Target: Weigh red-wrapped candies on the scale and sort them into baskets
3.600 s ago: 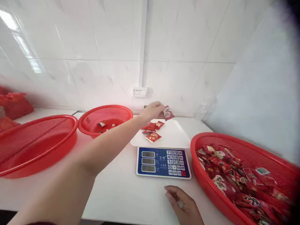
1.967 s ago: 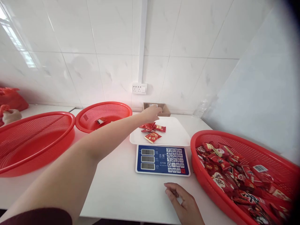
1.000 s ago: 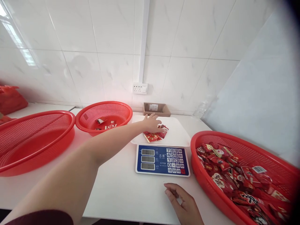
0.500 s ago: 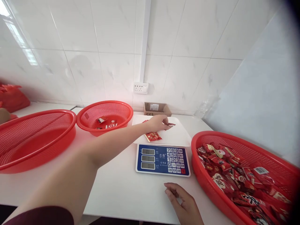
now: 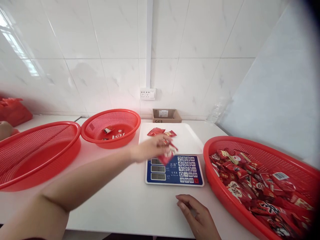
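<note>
My left hand hovers over the front edge of the white scale pan, fingers closed on a red sweet packet; the hand is blurred by motion. Two red packets lie at the back of the pan. The scale's blue keypad panel faces me. My right hand rests on the white table below the scale, fingers loosely curled, nothing seen in it.
A large red basket full of red packets sits at the right. A small red basket with a few packets and a big red basket stand at the left. A small cardboard box is by the wall.
My left hand pulled back from the far part of the pan toward me, lifting a red packet off it. My right hand stayed put.
</note>
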The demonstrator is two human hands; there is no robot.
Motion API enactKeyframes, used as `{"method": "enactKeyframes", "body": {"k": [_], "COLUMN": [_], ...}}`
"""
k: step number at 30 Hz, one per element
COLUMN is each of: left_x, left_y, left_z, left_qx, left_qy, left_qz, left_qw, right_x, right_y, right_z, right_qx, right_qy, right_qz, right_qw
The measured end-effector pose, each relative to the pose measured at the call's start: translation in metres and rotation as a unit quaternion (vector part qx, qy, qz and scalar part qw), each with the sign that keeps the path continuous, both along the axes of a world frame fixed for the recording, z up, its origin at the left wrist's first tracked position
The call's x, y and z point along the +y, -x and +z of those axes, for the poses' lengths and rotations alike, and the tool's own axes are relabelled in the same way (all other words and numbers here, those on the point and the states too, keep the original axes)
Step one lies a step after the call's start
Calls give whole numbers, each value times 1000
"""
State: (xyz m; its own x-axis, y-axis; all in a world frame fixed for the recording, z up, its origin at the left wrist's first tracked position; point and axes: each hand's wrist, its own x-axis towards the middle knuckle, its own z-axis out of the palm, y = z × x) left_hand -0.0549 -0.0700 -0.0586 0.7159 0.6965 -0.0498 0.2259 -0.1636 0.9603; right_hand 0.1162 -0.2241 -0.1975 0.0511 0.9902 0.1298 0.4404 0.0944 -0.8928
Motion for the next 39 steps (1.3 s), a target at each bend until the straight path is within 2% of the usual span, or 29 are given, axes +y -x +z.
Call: {"method": "enactKeyframes", "body": {"k": [4, 7, 12, 16, 19, 23, 29, 32, 35, 37, 39], "left_x": [-65, -88, -88, -85, -86, -89, -87, -77, -56, -35, -12], "left_y": [1, -3, -5, 0, 6, 14, 29, 46, 77, 104, 134], "left_z": [-43, -62, -68, -71, -73, -75, -86, -83, -70, -57, -42], "left_qx": [138, 168, 198, 196, 143, 112, 159, 179, 200, 224, 257], "left_qy": [-67, -78, -77, -53, -37, -77, -121, -184, -263, -335, -400], "left_qz": [-153, -186, -197, -156, -124, -118, -97, -38, 92, 210, 304], "left_qw": [976, 965, 957, 967, 981, 984, 975, 966, 939, 891, 825], "right_x": [-1, -1, 0, 2, 5, 9, 9, 8, 8, 8, 8], "right_y": [0, 4, 11, 15, 20, 26, 22, 17, 15, 16, 18], "right_z": [5, 10, 9, 6, 11, 14, 4, 2, 1, 1, 0], "right_qx": [33, 43, 2, -59, -32, 21, -3, 24, 48, 39, 18], "right_qy": [-33, -14, 15, -9, -10, 24, 54, 62, 69, 70, 66], "right_qz": [67, 120, 120, 69, 45, 66, 98, 66, 48, 56, 67], "right_qw": [997, 992, 993, 996, 998, 997, 994, 996, 995, 995, 995]}}
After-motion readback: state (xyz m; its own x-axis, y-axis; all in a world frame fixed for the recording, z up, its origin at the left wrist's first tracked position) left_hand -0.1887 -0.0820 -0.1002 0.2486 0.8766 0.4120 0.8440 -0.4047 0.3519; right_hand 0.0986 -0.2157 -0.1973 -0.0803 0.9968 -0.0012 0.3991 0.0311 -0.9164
